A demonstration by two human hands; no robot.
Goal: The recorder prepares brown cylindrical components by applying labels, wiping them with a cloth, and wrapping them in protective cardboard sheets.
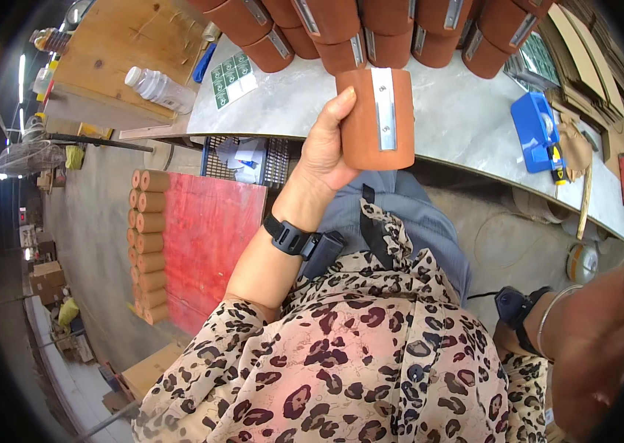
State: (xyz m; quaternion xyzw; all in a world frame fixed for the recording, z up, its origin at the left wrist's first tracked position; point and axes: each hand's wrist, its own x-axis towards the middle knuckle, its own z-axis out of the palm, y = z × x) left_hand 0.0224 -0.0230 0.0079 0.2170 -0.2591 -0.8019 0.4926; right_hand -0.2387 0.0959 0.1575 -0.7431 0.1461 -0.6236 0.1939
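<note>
My left hand [330,140] is wrapped round a terracotta-coloured pot [357,129], thumb along its left side. A metal strip [385,118] with two screw heads runs down the pot's side. The pot is held up in front of the near edge of the grey marbled table [282,103]. Past it, similar pots [330,29] with metal strips are stacked at the table's far side. Off to the lower right, my right hand [603,347] is raised close to the camera and blurred. Its fingers are smeared, so whether they hold anything does not show.
On the table lie a sheet of green labels [232,80], a blue tape dispenser [533,133] and a yellow-black cutter [557,164]. Flat cardboard [585,59] leans at right. A bottle [160,88] stands left. Below are a basket [276,161], a red board [212,244] and stacked orange-brown rolls [152,221].
</note>
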